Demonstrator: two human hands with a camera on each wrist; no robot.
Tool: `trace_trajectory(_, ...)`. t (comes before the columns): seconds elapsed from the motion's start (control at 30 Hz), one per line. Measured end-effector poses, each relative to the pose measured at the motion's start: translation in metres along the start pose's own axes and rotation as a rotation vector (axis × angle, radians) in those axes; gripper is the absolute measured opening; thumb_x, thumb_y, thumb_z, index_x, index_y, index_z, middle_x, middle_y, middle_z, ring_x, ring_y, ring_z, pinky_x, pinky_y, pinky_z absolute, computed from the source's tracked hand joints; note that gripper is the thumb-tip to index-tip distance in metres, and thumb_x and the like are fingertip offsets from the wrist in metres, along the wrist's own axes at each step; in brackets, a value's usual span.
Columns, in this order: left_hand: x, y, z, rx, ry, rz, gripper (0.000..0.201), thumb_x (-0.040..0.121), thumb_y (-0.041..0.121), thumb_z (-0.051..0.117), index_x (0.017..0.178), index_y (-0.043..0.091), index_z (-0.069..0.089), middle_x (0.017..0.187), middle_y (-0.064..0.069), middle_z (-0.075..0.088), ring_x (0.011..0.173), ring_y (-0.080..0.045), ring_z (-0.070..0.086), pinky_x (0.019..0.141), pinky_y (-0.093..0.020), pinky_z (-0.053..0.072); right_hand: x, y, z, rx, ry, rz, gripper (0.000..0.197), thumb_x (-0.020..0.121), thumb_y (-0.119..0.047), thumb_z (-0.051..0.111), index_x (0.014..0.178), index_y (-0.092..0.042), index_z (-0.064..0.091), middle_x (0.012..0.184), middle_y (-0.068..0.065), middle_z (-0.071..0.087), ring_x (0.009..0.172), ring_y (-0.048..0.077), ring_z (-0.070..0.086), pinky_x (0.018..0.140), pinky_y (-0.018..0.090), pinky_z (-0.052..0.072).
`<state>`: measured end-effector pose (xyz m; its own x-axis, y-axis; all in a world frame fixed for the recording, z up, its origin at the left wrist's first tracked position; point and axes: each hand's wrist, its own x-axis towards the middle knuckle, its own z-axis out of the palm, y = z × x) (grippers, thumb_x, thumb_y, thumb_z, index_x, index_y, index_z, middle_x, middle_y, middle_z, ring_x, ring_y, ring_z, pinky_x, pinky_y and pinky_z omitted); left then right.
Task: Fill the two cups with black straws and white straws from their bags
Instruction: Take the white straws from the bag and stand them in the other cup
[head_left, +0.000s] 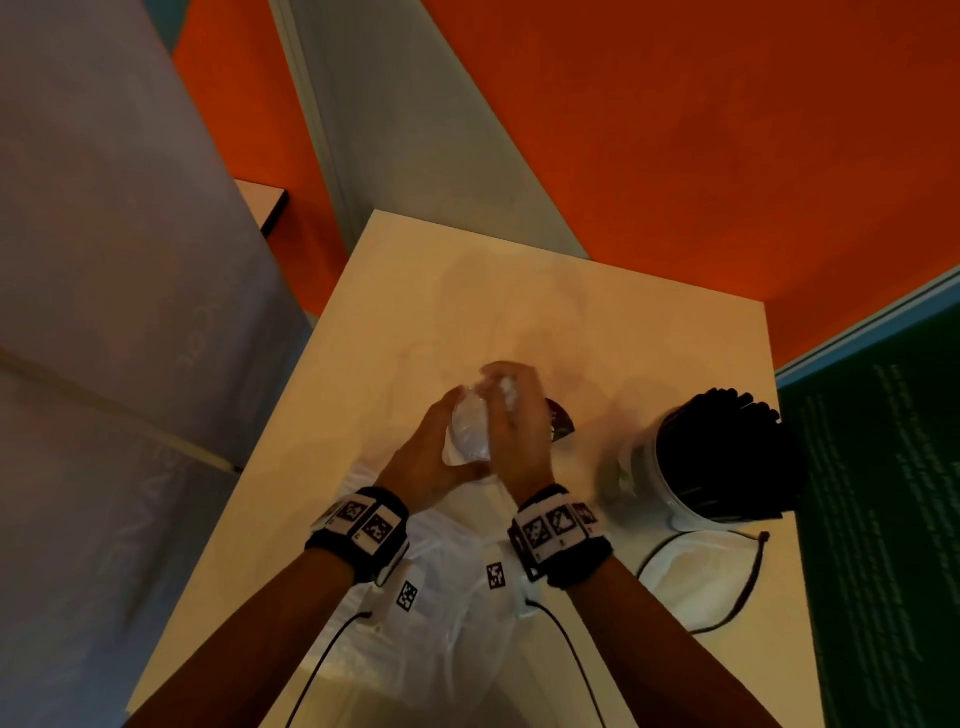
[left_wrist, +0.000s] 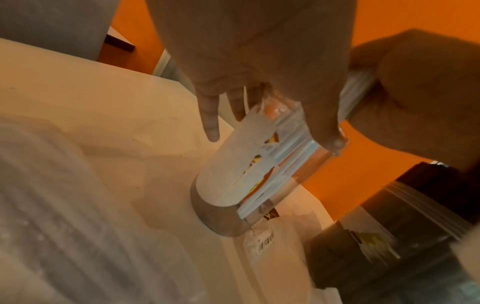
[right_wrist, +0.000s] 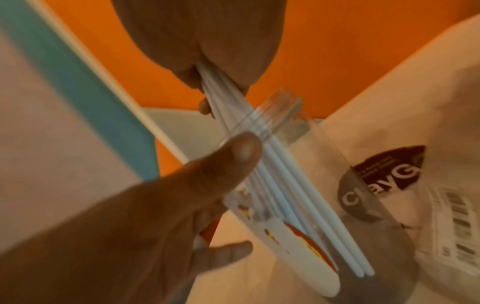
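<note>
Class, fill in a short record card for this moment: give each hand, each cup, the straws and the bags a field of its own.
left hand: steadies the clear cup
right hand: pinches a bunch of white straws
clear cup: tilted on the table
white straws: lower ends inside the clear cup
second cup: packed with black straws
bags: plastic bag below the wrists; drawstring bag beside the second cup

Two hands. Two clear cups: one with a few white straws, one full of black straws. Two plastic bags on one table.
</note>
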<state>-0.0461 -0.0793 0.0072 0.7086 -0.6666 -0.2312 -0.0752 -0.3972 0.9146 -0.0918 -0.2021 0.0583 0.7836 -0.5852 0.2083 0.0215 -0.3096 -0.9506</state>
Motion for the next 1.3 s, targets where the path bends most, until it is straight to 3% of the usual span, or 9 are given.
trace_trajectory(0.1, -0.001, 0.002, 0.000, -0.001, 0.004, -0.010, 0.107, 0.065, 0.058, 0.076, 0.149, 0.034, 0.013, 0.154, 0.017, 0.022, 0.135, -0.001, 0.028, 0.108, -0.031, 0.034, 0.014, 0.008, -0.015, 0.007, 0.193, 0.150, 0.012, 0.094, -0.010, 0.051, 0.099, -0.019, 0.056, 0.102, 0.008, 0.061, 0.089, 0.017, 0.060, 0.078, 0.028, 0.048)
trace_trajectory(0.23, -0.002, 0.005, -0.001, -0.014, -0.011, -0.034, 0.110, 0.064, 0.056, 0.078, 0.149, 0.033, 0.013, 0.152, 0.016, 0.025, 0.132, 0.001, 0.028, 0.107, -0.034, 0.034, 0.016, 0.025, -0.023, -0.338, -0.114, 0.155, 0.021, 0.089, -0.011, 0.059, 0.109, -0.008, 0.060, 0.112, 0.007, 0.059, 0.101, 0.017, 0.054, 0.081, 0.014, 0.037)
trace_trajectory(0.5, -0.003, 0.007, -0.004, -0.036, -0.044, -0.057, 0.127, 0.061, 0.049, 0.083, 0.151, 0.033, -0.006, 0.159, 0.012, 0.010, 0.140, -0.001, 0.015, 0.112, -0.034, 0.026, 0.000, 0.015, -0.049, -0.056, -0.153, 0.289, 0.068, 0.089, -0.034, 0.064, 0.145, -0.023, 0.028, 0.141, -0.002, 0.042, 0.125, 0.010, 0.044, 0.100, 0.027, 0.042)
trace_trajectory(0.6, -0.016, 0.005, -0.003, -0.051, 0.050, -0.093, 0.138, 0.053, 0.048, 0.086, 0.150, 0.029, -0.012, 0.159, 0.006, 0.006, 0.141, -0.008, 0.014, 0.111, -0.034, 0.024, -0.030, 0.015, -0.071, -0.075, -0.037, 0.140, 0.042, 0.094, -0.028, 0.057, 0.131, -0.017, 0.043, 0.130, -0.001, 0.051, 0.115, 0.008, 0.052, 0.095, 0.023, 0.046)
trace_trajectory(0.67, -0.035, 0.002, -0.001, 0.018, 0.153, -0.091, 0.126, 0.051, 0.056, 0.082, 0.149, 0.025, 0.008, 0.144, 0.004, 0.022, 0.134, -0.015, 0.026, 0.108, -0.037, 0.031, -0.060, 0.021, -0.084, -0.225, -0.045, 0.008, 0.016, 0.091, -0.012, 0.052, 0.106, -0.018, 0.054, 0.106, -0.002, 0.058, 0.095, 0.004, 0.054, 0.081, 0.023, 0.046)
trace_trajectory(0.77, -0.073, -0.003, 0.005, 0.289, 0.072, -0.033, 0.096, 0.054, 0.080, 0.063, 0.128, 0.024, 0.040, 0.117, 0.009, 0.036, 0.113, -0.014, 0.041, 0.093, -0.031, 0.040, -0.105, 0.030, -0.093, -0.443, -0.439, 0.153, 0.027, 0.085, 0.001, 0.047, 0.085, -0.024, 0.057, 0.088, -0.011, 0.056, 0.081, -0.001, 0.051, 0.077, 0.020, 0.042)
trace_trajectory(0.93, -0.116, -0.007, 0.023, 0.578, -0.331, -0.128, 0.067, 0.073, 0.070, 0.061, 0.123, 0.032, 0.038, 0.098, 0.009, 0.053, 0.083, -0.011, 0.053, 0.071, -0.027, 0.041, -0.154, 0.040, -0.074, -0.596, -1.026, 0.208, 0.031, 0.090, -0.003, 0.044, 0.114, -0.006, 0.064, 0.121, 0.013, 0.059, 0.114, 0.026, 0.054, 0.102, 0.031, 0.039)
trace_trajectory(1.07, -0.128, 0.001, 0.028, 0.517, -0.296, -0.055, 0.047, 0.090, 0.029, 0.059, 0.131, 0.021, 0.037, 0.092, -0.001, 0.062, 0.075, -0.017, 0.057, 0.064, -0.025, 0.040, -0.171, 0.044, -0.042, -0.805, -0.971, 0.097, 0.041, 0.096, -0.022, 0.046, 0.134, -0.005, 0.047, 0.137, 0.016, 0.046, 0.124, 0.030, 0.041, 0.103, 0.035, 0.032)
trace_trajectory(1.3, -0.143, 0.011, 0.020, 0.423, -0.242, -0.023, 0.037, 0.091, 0.018, 0.060, 0.124, 0.016, 0.044, 0.090, -0.003, 0.060, 0.071, -0.016, 0.055, 0.066, -0.026, 0.041, -0.187, 0.054, -0.013, -1.047, -0.840, 0.116, 0.034, 0.098, -0.023, 0.042, 0.129, -0.009, 0.047, 0.133, 0.013, 0.047, 0.120, 0.032, 0.041, 0.097, 0.040, 0.035)
